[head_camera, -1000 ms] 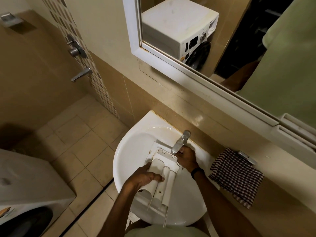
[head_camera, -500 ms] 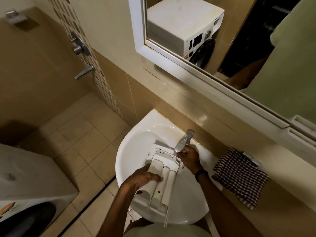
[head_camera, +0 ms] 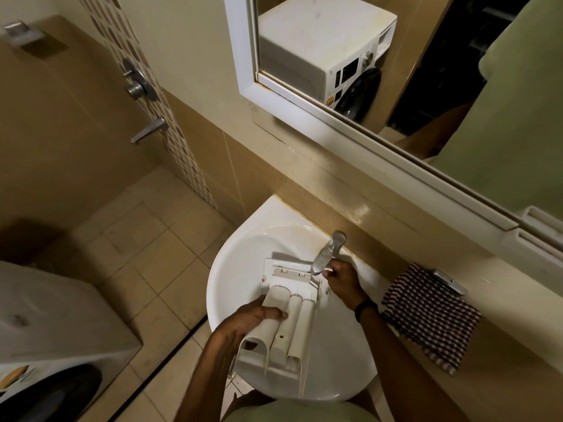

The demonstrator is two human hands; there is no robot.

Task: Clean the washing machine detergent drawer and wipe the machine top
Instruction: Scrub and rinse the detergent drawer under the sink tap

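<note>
The white detergent drawer point(head_camera: 292, 318) lies upside down over the white sink basin point(head_camera: 231, 269), its ribbed underside facing up. My left hand point(head_camera: 259, 319) grips its left side near the middle. My right hand point(head_camera: 342, 281) rests at the drawer's far right corner, right beside the base of the chrome tap point(head_camera: 330, 251); whether it holds the tap or the drawer is unclear. The tap's spout sits over the drawer's far end. The washing machine point(head_camera: 45, 330) stands at the lower left.
A checkered cloth point(head_camera: 426, 318) lies on the beige counter to the right of the sink, with a small metal object point(head_camera: 451, 283) at its far edge. A white-framed mirror point(head_camera: 335, 117) hangs above. Shower fittings point(head_camera: 140, 86) are on the left wall. Tiled floor lies between sink and machine.
The view has shifted a little; both hands and the drawer stay in nearly the same place over the sink.
</note>
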